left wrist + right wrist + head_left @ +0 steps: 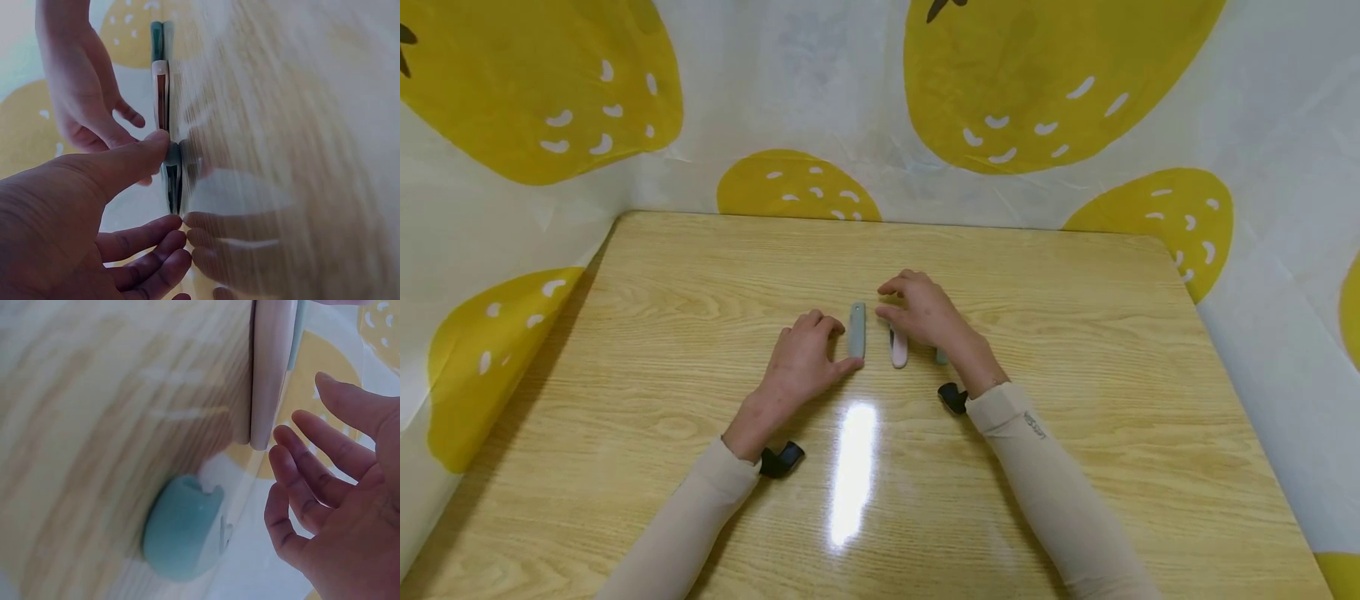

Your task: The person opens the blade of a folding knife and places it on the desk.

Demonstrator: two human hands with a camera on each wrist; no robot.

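A slim grey-green piece [857, 332] with a small hole at its far end lies on the table, pointing away from me. My left hand [801, 358] is beside it, the thumb at its near end and the fingers loosely bent to its left. To its right lies a pale pink piece [898, 348] with a dark slot along one side, partly hidden by my right hand [928, 312]. That hand hovers with loosely bent fingers, holding nothing. A teal rounded piece [181, 531] with a small metal loop lies farther right, mostly hidden under the right wrist in the head view.
The wood-grain table [1075, 333] carries these pieces near its middle. A white curtain [797, 92] with yellow fruit prints surrounds its back and sides. Black wrist-camera mounts [782, 460] stick out from both wrists, and a bright glare lies between the forearms.
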